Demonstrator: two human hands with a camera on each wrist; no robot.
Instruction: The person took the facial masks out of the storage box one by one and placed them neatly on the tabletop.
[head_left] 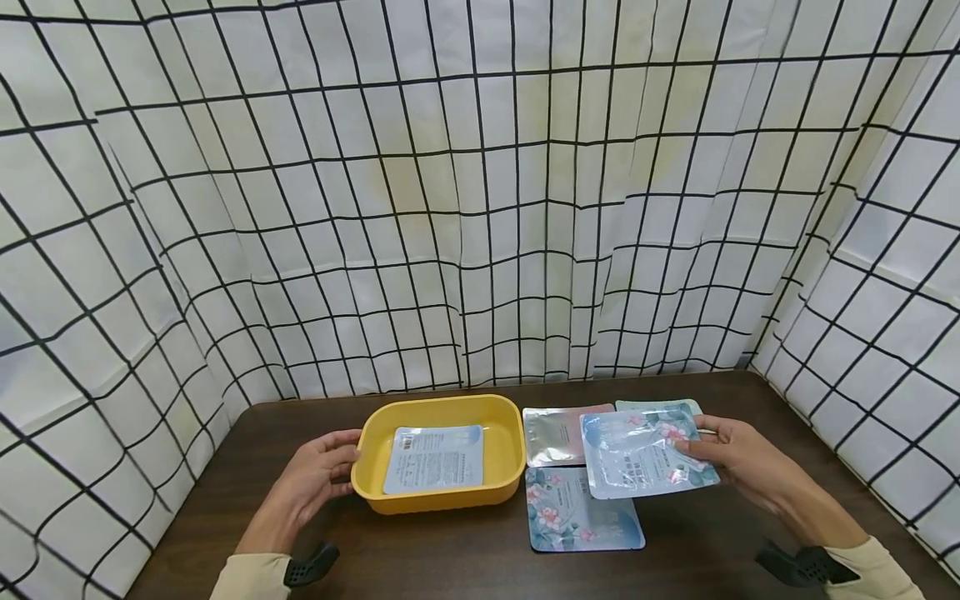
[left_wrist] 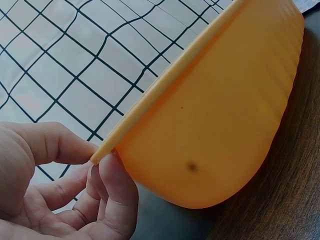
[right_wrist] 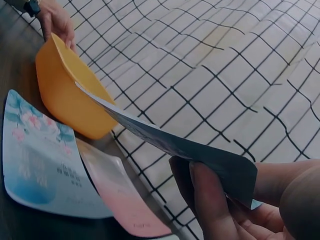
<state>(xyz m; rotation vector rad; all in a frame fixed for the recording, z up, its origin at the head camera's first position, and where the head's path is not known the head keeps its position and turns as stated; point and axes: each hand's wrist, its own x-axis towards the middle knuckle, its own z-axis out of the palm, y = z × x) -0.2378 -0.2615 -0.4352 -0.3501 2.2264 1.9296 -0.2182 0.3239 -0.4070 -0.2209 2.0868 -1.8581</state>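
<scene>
My left hand (head_left: 324, 468) pinches the rim of a yellow plastic basin (head_left: 438, 498) at its left end; thumb and fingers meet on the rim in the left wrist view. Inside the basin lies a sheet mask packet (head_left: 435, 460), its printed text side up. To the right, my right hand (head_left: 738, 457) pinches a blue floral sheet mask packet (head_left: 637, 454) by its right edge, raised above the table. Beneath and around it lie another blue floral packet (head_left: 581, 517), a silver and pink packet (head_left: 551, 437) and a pale green packet (head_left: 660, 405), partly covered by the held one.
Everything stands on a dark brown wooden table (head_left: 420, 554). White cloth walls (head_left: 487, 225) with a black grid enclose the table at the back and both sides. The packets lie close by the basin's right end. Black bands (head_left: 810, 567) are worn on both wrists.
</scene>
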